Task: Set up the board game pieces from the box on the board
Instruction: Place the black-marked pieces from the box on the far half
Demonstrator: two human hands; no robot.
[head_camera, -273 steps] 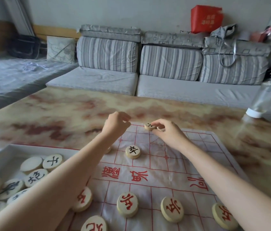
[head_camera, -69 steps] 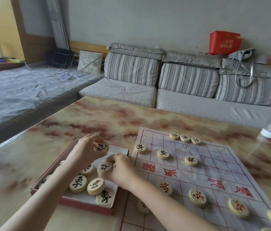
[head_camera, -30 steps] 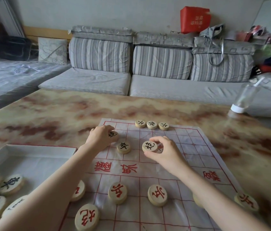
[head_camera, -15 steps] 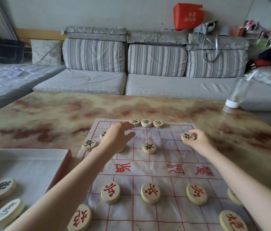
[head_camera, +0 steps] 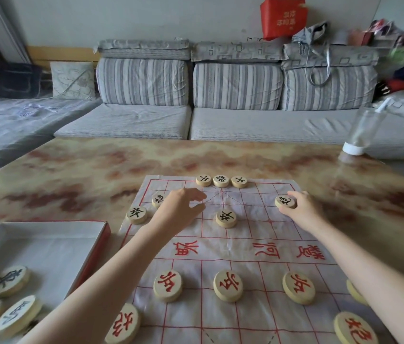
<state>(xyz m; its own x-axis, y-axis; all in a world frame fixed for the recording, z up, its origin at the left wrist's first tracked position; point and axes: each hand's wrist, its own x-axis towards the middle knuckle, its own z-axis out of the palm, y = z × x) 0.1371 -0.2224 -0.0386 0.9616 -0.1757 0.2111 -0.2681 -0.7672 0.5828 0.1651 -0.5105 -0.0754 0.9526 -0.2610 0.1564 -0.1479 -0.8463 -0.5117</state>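
On the far right of the white cloth board with red grid lines [head_camera: 233,244], the right hand [head_camera: 302,211] pinched a round pale wooden piece with a black character [head_camera: 285,202] by its rim. The hand was apparently seating it on a crossing that mirrored the matching disc [head_camera: 159,199] on the left. The piece lay at the tips of the curled fingers [head_camera: 297,195], low over the cloth; whether it touched I could not tell. The left hand [head_camera: 179,209] hovered just beside the matching disc, fingers loosely bent and holding nothing. More black-lettered pieces [head_camera: 9,281] waited in the red-sided white box [head_camera: 47,239] on the marbled table [head_camera: 84,170].
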